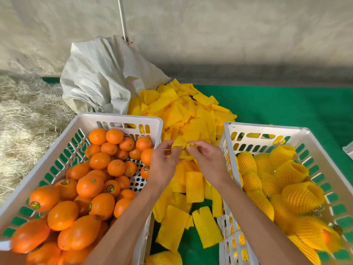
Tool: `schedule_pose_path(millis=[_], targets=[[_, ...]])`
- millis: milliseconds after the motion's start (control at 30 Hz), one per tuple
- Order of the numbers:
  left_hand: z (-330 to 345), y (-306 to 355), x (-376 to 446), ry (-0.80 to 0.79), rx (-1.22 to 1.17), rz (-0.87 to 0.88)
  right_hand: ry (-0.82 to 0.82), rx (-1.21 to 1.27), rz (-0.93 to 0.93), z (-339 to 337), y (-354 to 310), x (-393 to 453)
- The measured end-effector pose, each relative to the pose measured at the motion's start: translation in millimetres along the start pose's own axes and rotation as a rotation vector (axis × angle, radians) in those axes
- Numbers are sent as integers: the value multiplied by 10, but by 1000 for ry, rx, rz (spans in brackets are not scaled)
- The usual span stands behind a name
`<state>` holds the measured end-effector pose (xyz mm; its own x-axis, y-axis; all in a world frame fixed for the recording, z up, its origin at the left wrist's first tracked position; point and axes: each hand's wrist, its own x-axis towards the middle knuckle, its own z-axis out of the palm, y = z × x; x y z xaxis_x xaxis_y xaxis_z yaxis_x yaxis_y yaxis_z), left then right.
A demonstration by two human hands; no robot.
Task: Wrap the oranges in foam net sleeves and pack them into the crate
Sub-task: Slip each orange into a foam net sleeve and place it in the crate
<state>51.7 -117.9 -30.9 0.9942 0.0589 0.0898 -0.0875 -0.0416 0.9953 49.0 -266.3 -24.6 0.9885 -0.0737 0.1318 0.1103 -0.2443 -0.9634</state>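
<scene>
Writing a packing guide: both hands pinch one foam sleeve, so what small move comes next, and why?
Probably spread the foam sleeve open: left hand and right hand pinch its edges, it holds no fruit, and bare oranges wait in the left crate.

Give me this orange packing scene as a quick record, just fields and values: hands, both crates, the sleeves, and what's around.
left hand: pinches one foam net sleeve
right hand: pinches the same sleeve from the other side
left crate: white, holds bare oranges, some stickered
right crate: white, holds wrapped oranges
sleeve pile: loose yellow sleeves between the crates
floor cover: green mat
behind: crumpled woven sack, straw at left
</scene>
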Motion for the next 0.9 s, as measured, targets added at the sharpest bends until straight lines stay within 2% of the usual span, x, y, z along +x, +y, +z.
schedule_pose_path(millis=[133,233,300,433,533,600,767,900], targets=[[-2,-17,16,7,-77,-40,87,385,251,-35,-46,29],[9,-42,34,-9,-125,-120,48,817,412,-108,-109,72],[4,-31,36,-9,-170,-155,35,952,515,-119,-136,82],[-61,59,66,-64,-426,-311,15,982,677,-118,-152,93],[-130,130,103,-185,-640,-522,-48,937,699,-128,-172,100],[-154,134,112,-229,-722,-578,-100,897,683,-88,-194,83],[-137,59,140,-197,-643,-535,-98,757,604,-30,-232,65],[-152,58,156,-180,-641,-463,-122,788,508,-58,-254,75]])
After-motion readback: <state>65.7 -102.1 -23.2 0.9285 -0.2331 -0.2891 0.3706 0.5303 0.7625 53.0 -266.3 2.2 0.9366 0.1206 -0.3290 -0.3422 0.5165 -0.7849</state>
